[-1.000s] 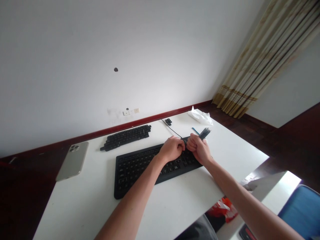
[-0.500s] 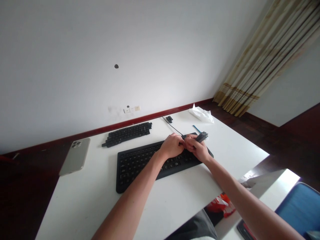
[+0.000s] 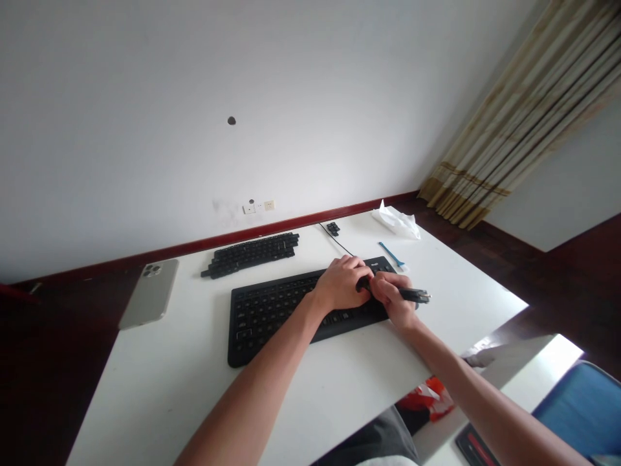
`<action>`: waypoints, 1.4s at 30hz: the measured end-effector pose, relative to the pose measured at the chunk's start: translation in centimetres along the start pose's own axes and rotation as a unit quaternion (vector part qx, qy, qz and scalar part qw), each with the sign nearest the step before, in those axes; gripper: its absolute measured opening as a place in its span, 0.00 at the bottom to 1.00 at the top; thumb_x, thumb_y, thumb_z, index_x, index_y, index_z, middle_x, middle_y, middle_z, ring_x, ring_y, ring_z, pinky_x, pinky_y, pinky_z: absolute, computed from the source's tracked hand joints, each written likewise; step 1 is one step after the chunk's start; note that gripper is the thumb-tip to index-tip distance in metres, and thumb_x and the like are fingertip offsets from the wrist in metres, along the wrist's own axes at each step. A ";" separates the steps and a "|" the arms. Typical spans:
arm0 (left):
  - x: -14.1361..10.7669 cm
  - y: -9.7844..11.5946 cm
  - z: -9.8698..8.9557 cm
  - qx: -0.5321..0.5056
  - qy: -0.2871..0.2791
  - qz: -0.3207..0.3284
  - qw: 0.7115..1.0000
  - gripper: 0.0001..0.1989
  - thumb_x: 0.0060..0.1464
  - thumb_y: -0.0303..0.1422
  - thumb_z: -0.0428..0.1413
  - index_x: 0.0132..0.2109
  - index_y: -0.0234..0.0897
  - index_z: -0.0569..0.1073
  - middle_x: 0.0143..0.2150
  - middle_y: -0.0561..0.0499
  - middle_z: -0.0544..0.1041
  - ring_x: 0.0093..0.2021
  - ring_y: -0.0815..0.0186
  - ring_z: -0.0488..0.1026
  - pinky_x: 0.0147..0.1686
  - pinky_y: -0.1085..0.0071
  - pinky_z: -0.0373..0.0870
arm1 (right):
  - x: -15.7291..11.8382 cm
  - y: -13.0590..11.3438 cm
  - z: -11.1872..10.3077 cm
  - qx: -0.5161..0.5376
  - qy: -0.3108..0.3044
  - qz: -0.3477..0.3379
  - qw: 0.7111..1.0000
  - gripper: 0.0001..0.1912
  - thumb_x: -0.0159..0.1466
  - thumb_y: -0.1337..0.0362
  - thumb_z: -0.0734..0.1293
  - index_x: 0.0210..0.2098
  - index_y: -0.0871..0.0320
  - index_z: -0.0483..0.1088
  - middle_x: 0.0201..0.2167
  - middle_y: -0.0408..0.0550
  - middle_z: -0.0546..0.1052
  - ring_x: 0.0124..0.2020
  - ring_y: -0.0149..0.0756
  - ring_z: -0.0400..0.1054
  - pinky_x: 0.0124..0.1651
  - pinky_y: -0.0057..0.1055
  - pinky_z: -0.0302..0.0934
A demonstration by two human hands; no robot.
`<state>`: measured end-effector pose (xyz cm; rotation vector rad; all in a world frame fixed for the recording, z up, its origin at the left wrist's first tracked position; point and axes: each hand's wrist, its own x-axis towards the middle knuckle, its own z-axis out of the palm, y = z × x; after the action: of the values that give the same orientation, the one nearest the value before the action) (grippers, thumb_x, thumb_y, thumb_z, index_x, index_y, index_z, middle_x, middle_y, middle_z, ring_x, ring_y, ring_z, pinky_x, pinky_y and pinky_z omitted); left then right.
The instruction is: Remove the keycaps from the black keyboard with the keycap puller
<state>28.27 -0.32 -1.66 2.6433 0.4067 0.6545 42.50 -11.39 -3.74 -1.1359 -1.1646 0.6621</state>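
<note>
A black keyboard lies on the white table, its keycaps removed over much of the board. My left hand rests over its right half with fingers curled down; what they grip is hidden. Right beside it, my right hand is closed around a slim dark tool with a metallic end that sticks out to the right. A dark rounded end shows between the two hands. Beyond the keyboard lie rows of loose black keycaps and a small cluster of keycaps.
A phone lies face down at the left table edge. Behind my right hand are a blue brush and a crumpled white plastic bag. A black cable runs back from the keyboard. A blue seat stands lower right.
My right hand has turned, so the dark tool now points right rather than up and right. My left hand has shifted slightly toward it. The view has moved a little.
</note>
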 end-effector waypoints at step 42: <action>0.2 1.3 2.0 0.109 -0.094 0.000 0.990 0.24 0.71 0.40 0.45 0.69 0.51 0.70 0.78 0.52 0.55 0.75 0.33 0.52 0.65 0.35 0.59 | 0.2 0.1 0.8 0.003 0.044 -0.039 0.998 0.26 0.69 0.53 0.65 0.18 0.53 0.55 0.17 0.40 0.55 0.20 0.33 0.48 0.27 0.37 0.45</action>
<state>29.67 -1.99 -2.64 2.8798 0.4459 0.3747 41.81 -10.85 -3.77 -1.0985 -1.1258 0.5496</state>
